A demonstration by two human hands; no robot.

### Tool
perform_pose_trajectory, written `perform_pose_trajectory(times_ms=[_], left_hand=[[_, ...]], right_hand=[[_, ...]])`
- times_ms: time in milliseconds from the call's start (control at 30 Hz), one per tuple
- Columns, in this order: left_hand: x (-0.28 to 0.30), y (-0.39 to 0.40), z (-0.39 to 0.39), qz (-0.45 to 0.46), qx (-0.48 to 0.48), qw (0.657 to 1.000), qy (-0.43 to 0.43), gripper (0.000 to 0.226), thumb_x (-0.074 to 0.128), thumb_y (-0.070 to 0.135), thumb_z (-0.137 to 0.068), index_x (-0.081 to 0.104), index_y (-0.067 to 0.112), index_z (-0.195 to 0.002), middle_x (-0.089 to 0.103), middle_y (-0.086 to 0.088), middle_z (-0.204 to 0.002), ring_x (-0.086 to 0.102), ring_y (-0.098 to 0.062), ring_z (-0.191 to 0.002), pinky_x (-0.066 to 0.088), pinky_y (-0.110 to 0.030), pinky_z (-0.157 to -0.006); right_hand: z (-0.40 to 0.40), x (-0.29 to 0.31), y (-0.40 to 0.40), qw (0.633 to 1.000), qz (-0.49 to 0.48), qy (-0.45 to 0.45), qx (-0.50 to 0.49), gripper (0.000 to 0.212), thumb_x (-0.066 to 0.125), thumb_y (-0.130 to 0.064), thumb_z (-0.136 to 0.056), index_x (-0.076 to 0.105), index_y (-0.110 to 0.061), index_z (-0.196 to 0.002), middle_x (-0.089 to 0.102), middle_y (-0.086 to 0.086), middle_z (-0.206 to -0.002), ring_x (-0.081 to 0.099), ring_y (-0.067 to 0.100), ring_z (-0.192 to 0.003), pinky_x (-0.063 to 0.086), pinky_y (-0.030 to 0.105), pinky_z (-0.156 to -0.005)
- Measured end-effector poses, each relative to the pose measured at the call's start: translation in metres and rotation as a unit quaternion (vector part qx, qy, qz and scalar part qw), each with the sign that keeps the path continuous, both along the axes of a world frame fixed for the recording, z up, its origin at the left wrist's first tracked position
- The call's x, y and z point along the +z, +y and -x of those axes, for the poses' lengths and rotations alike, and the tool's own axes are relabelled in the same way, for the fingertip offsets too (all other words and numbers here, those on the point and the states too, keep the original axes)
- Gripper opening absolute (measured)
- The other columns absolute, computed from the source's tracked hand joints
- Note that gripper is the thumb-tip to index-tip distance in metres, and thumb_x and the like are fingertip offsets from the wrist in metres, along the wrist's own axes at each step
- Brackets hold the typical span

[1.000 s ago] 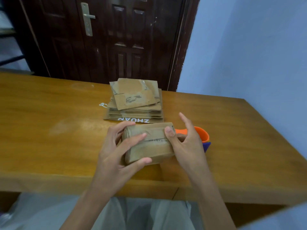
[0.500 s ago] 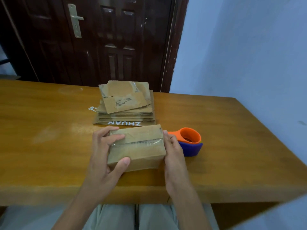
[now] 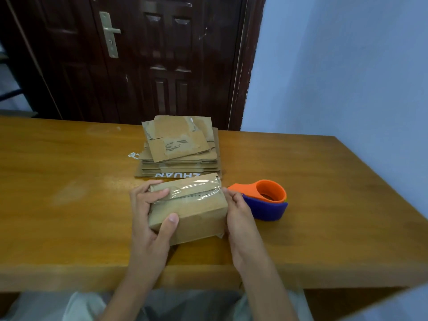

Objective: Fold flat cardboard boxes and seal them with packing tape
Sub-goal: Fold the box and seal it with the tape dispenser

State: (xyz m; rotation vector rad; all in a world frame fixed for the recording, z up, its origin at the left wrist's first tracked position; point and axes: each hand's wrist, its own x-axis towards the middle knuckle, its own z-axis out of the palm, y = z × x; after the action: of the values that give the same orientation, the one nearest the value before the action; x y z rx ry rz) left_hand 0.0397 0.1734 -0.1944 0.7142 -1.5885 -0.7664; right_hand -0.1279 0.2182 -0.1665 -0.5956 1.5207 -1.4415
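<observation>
From the head camera we look down at a folded cardboard box (image 3: 188,208) resting on the wooden surface (image 3: 69,205), and we take this box as our landmark. A second ago we held it tilted above the surface, with the right thumb on its top; now it sits down flat, and both our hands have settled around its ends.

Our left hand (image 3: 148,218) grips the box's left end, fingers curled over the top edge and the thumb pressed on the near face. Our right hand (image 3: 238,212) lies against the box's right end with fingers fairly straight, pressing rather than gripping.

A strip of clear tape (image 3: 196,189) runs along the top seam of the box and now looks smoothed down. We judge this box as sealed on top, or nearly so, and ready to be set aside.

Just right of the box, beyond our right hand, sits the orange and purple tape dispenser (image 3: 266,200), untouched. Directly behind the box, almost touching it, lies the stack of flat boxes (image 3: 180,154) not yet folded.
</observation>
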Motion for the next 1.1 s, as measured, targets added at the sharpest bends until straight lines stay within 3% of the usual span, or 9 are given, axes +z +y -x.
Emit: perform_pose_trajectory(times_ms=[100,233,367,500,633,733,800,867,1100], left_hand=[[0.000,0.001,0.003,-0.005,0.033,0.999,-0.016,0.042,0.055,0.043,-0.093,0.055,0.020,-0.127,0.042,-0.002,-0.140,0.042,-0.013,-0.138,0.037,-0.013,-0.107],[0.013,0.011,0.009,-0.029,0.040,0.997,-0.064,0.060,0.039,0.076,-0.097,0.046,0.036,-0.142,0.027,0.004,-0.153,0.029,-0.003,-0.146,0.036,-0.003,-0.102],[0.015,0.012,-0.010,-0.006,-0.049,0.987,-0.154,0.083,0.046,0.081,-0.090,0.030,0.041,-0.160,0.016,0.013,-0.168,0.021,-0.003,-0.155,0.043,-0.030,-0.108],[0.011,0.002,-0.039,-0.099,-0.089,0.969,-0.207,0.117,0.084,0.062,-0.072,0.003,0.065,-0.156,0.021,0.030,-0.163,0.036,-0.011,-0.150,0.046,-0.052,-0.116],[0.015,-0.007,-0.049,-0.090,-0.119,0.940,-0.306,0.148,0.096,0.037,-0.058,-0.014,0.068,-0.152,0.008,0.050,-0.153,0.034,-0.011,-0.150,0.046,-0.045,-0.117],[0.017,-0.011,-0.049,0.023,-0.059,0.936,-0.345,0.140,0.086,0.049,-0.061,-0.014,0.055,-0.159,0.014,0.039,-0.154,0.047,-0.008,-0.134,0.059,-0.045,-0.099],[0.021,-0.009,-0.047,0.038,-0.006,0.947,-0.319,0.141,0.083,0.055,-0.058,-0.016,0.054,-0.159,0.028,0.024,-0.150,0.049,0.000,-0.122,0.059,-0.031,-0.086],[0.025,-0.007,-0.043,0.027,0.017,0.950,-0.311,0.142,0.090,0.049,-0.060,-0.012,0.056,-0.159,0.037,0.023,-0.147,0.054,0.005,-0.106,0.052,-0.017,-0.074],[0.013,0.004,-0.042,0.081,0.096,0.917,-0.379,0.120,0.095,0.047,-0.063,0.026,0.015,-0.156,0.071,0.003,-0.093,0.036,0.008,-0.047,0.027,-0.013,-0.032]], right_hand=[[-0.002,-0.008,0.002,0.999,0.030,0.004,-0.015,0.027,0.053,-0.058,-0.101,0.069,-0.042,-0.115,0.072,-0.011,-0.119,0.063,0.013,-0.118,0.052,0.044,-0.104],[-0.006,-0.006,0.002,0.996,0.078,0.010,0.042,0.080,0.049,-0.089,-0.078,0.055,-0.043,-0.144,0.058,-0.023,-0.141,0.051,0.001,-0.132,0.041,0.033,-0.112],[-0.005,0.003,-0.010,0.992,0.070,0.036,0.101,0.016,0.049,-0.062,-0.099,0.053,-0.062,-0.114,0.054,-0.037,-0.119,0.052,-0.010,-0.115,0.039,0.015,-0.085],[-0.001,0.007,-0.014,0.987,0.078,0.065,0.125,0.020,0.053,-0.065,-0.091,0.054,-0.065,-0.111,0.055,-0.036,-0.120,0.051,-0.008,-0.118,0.043,0.023,-0.094],[0.002,0.011,-0.022,0.990,0.052,0.065,0.113,0.026,0.053,-0.061,-0.099,0.057,-0.053,-0.123,0.056,-0.022,-0.131,0.051,0.005,-0.123,0.044,0.038,-0.105],[0.003,0.012,-0.028,0.992,0.018,0.040,0.118,0.054,0.058,-0.074,-0.088,0.057,-0.046,-0.134,0.057,-0.009,-0.141,0.051,0.017,-0.130,0.043,0.049,-0.112],[0.000,0.007,-0.030,0.991,0.013,-0.007,0.135,0.086,0.059,-0.089,-0.074,0.055,-0.039,-0.144,0.063,-0.003,-0.141,0.057,0.020,-0.127,0.050,0.045,-0.100],[-0.003,0.004,-0.031,0.989,0.022,-0.016,0.147,0.082,0.052,-0.088,-0.080,0.059,-0.036,-0.143,0.069,-0.001,-0.135,0.062,0.020,-0.122,0.051,0.040,-0.088],[0.000,0.006,-0.034,0.979,0.007,0.025,0.201,0.110,0.053,-0.101,-0.067,0.032,-0.046,-0.159,0.045,-0.005,-0.161,0.042,0.024,-0.147,0.035,0.060,-0.119]])
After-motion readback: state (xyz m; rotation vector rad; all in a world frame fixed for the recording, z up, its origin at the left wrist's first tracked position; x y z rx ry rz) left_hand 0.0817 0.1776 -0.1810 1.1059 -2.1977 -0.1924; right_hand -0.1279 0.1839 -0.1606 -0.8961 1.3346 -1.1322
